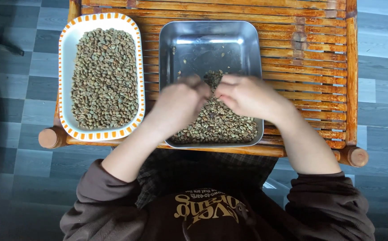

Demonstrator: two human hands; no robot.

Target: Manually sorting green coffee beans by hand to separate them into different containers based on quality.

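A square metal tray (243, 40) sits on a slatted bamboo table, with a heap of greenish beans (223, 125) in its near half. Both my hands are over that heap. My left hand (180, 102) is blurred, its fingers curled down into the beans. My right hand (247, 96) rests beside it, fingers bent and pinched toward the left hand; whether beans are held I cannot tell. The fingertips of the two hands nearly meet at the middle of the tray.
A white rectangular dish (66, 42) with an orange-patterned rim lies left of the tray, filled with the same greenish beans (104, 78). The bamboo table (310, 58) stretches to the right. Grey plank floor (381, 89) surrounds it.
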